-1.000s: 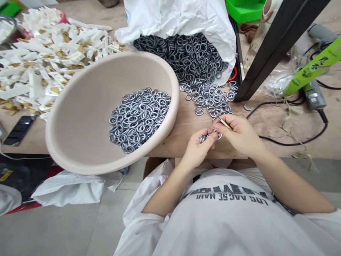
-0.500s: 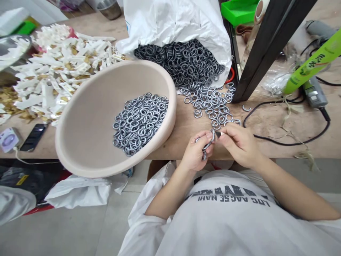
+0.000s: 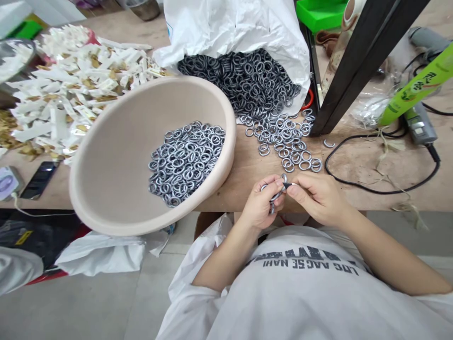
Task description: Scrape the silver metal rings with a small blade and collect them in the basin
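Observation:
My left hand (image 3: 262,202) is closed around a few grey rings (image 3: 284,178), one of them standing up between thumb and fingers. My right hand (image 3: 320,199) pinches a small dark tool with a narrow tip (image 3: 288,185); its handle is hidden in my fingers, so I cannot tell its kind. The tip touches or nearly touches the upright ring. Just beyond my hands, loose grey rings (image 3: 283,137) lie scattered on the bench. To the left, a large beige bowl (image 3: 106,160) holds a heap of similar rings (image 3: 187,160).
A white sack (image 3: 233,28) spills dark rings (image 3: 244,80) behind the bowl. White and brown scraps (image 3: 71,89) cover the left of the wooden bench (image 3: 244,163), near a phone (image 3: 38,180). On the right are a black post (image 3: 357,71), a cable (image 3: 382,191) and a corded grey tool (image 3: 420,126).
The dark tip in my right hand has shifted slightly left and down against the ring. My right hand has turned a little; my left hand keeps its hold.

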`<state>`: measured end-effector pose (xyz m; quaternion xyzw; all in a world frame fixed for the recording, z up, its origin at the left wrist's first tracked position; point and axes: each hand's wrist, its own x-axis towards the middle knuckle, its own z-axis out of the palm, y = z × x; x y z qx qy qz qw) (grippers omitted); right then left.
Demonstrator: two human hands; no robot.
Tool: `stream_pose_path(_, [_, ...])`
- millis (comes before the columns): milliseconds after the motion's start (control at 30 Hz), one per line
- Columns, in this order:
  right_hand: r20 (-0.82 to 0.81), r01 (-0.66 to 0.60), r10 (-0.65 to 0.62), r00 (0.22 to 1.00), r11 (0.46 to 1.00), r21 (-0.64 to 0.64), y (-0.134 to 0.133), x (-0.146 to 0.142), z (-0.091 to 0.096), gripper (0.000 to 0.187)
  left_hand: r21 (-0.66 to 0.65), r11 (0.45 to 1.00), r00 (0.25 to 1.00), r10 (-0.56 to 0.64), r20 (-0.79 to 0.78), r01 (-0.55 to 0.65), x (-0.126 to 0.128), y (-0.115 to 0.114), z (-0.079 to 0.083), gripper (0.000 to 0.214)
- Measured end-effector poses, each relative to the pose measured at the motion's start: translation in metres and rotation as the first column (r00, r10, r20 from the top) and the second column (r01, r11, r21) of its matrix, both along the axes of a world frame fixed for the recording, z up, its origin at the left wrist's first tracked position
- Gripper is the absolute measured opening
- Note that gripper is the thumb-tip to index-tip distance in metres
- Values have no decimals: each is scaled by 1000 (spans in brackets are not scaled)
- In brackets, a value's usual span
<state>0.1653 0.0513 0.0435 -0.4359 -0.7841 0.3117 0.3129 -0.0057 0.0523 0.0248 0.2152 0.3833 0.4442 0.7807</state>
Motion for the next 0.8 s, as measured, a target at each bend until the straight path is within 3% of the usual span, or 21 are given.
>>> stream_pose_path(133, [16,10,-10,1000,1000,-20,3,-1,-5,44,26,1000,1000,-3,-20,4,-2,-2,-4,29])
stream_pose_path(267, [149,218,-201,968,970,-106,23,4,-20,49,79,983,986,-159,-59,163,-4,-12,-4,31])
stream_pose_path(333, [295,289,-259,920,955,-61,35,6,-25,47,71,980,981,-184,-55,188,-6,-14,-2,30])
stream_pose_path(467, [576,235,-270,771,962,136,48,-3,-25,34,43,996,994,-79,-81,82,-19,-7,-3,27])
stream_pose_path(567, [662,166,-233,712,972,164,54,-12,-24,28,28,998,996,-47,-82,49,-30,0,-7,24])
stream_pose_path(700, [531,201,-244,811,970,139,59,-13,-21,22,-3,999,997,36,-75,-37,-36,8,-12,23])
stream_pose_path(800, [248,201,-181,952,978,-58,56,-9,-14,29,63,991,974,126,-186,-116,-31,10,-11,28])
